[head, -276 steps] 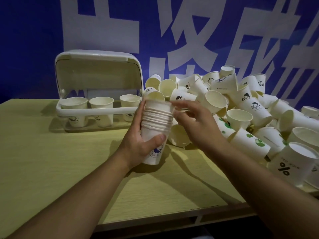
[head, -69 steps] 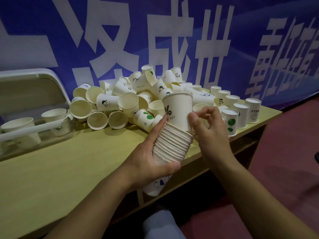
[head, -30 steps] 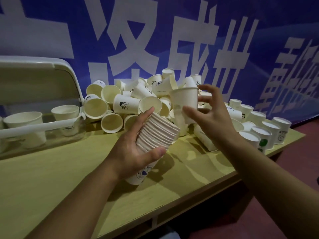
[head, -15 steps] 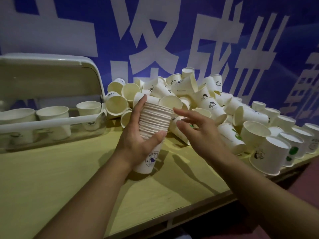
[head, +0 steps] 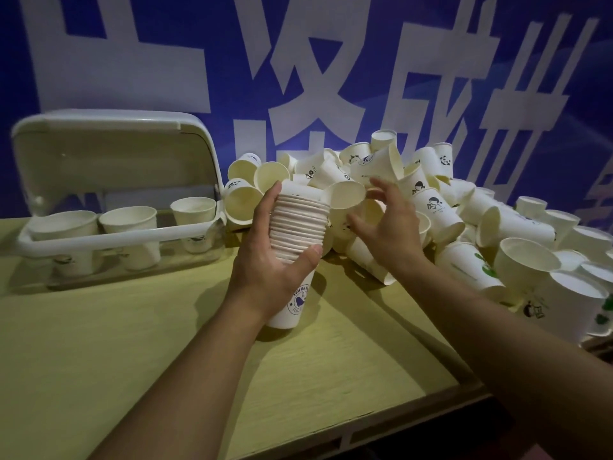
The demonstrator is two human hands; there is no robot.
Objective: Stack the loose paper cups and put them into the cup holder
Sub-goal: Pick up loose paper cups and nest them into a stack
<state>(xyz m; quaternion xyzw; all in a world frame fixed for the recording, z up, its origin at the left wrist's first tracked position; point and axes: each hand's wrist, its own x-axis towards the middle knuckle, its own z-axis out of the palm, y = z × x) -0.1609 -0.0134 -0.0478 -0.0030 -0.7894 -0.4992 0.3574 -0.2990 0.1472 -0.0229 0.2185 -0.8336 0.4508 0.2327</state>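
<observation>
Your left hand (head: 265,263) wraps a tall stack of nested cups (head: 297,234), thumb across the front, fingers behind; the stack's base sits at or just above the yellow-green table (head: 132,353) (contact unclear). Your right hand (head: 388,234) is spread open just right of the stack, fingers curled toward a single cup (head: 345,200) lying on its side, mouth facing you; whether it has a grip, can't tell. Beyond it, the loose cup pile (head: 464,210) runs right. Far left, the white cup holder (head: 116,227), lid up, carries three cups. Blue banner (head: 298,61) behind.
</observation>
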